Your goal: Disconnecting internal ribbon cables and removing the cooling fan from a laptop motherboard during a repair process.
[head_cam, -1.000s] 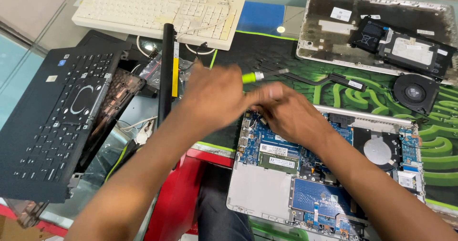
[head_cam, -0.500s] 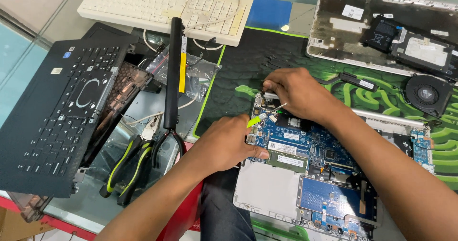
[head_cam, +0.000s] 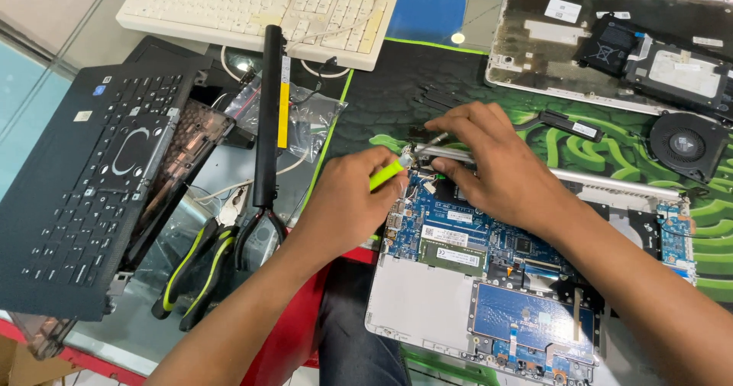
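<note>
While the left hand (head_cam: 347, 210) grips a screwdriver with a lime-green handle (head_cam: 387, 174), its fingers curled tight around the handle, the tool's long axis runs from lower left to upper right, tip aimed at the top-left corner of the opened laptop base (head_cam: 427, 302), near the silver hinge bar (head_cam: 450, 153). The right hand (head_cam: 500, 168) rests on that same corner, fingers pressed together and bent down onto the hinge area just beside the screwdriver tip; whether they pinch anything small I cannot tell. The blue motherboard (head_cam: 473, 233) lies exposed below both hands. On the surface to the left sit a black keyboard panel (head_cam: 92, 187), a long black battery bar (head_cam: 269, 119) lying nearly upright in the view, and green-handled pliers (head_cam: 198, 268). A white keyboard (head_cam: 252, 8) lies at the far edge, and a fan (head_cam: 687, 143) sits at right.
</note>
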